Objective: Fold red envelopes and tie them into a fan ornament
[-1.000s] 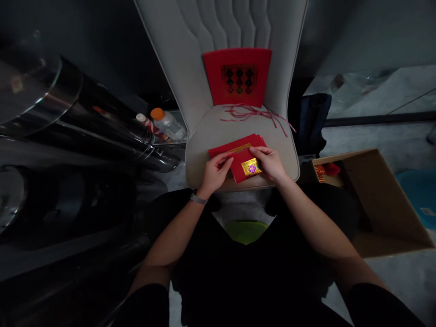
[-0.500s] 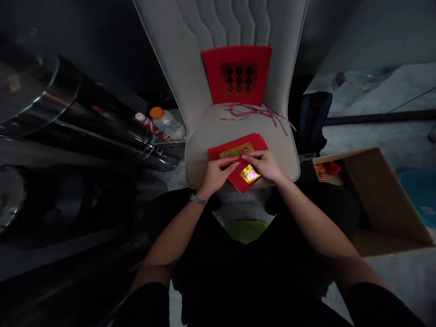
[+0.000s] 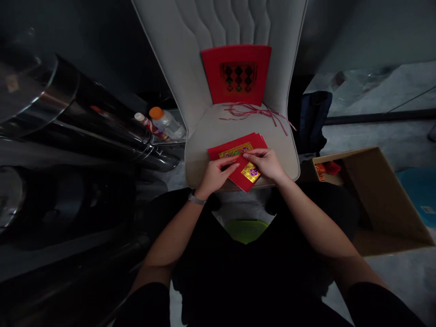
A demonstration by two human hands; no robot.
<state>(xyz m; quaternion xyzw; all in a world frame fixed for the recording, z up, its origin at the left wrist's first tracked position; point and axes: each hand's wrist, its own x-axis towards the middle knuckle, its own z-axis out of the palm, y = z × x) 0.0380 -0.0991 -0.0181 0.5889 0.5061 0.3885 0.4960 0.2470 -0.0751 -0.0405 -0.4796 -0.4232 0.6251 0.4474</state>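
A red envelope with a gold patch is tilted between my hands, its lower corner pointing toward me past the seat edge. My left hand, with a band on the wrist, has thumb and forefinger at its upper left edge. On the upper right edge, my right hand pinches it between thumb and fingers. Beneath it lie more red envelopes, slightly fanned, with a gold printed panel showing. My fingers hide part of the held envelope. All this is at the front of a light grey padded chair.
A larger red printed piece leans on the backrest, with pink-red strings before it. Left of the chair are two bottles and shiny dark cylinders. At right stands an open cardboard box holding red-gold items, near a dark bag.
The held envelope has shifted slightly right and turned a little, and its gold patch glints less. Both hands stay at its upper edge, the right one marginally higher.
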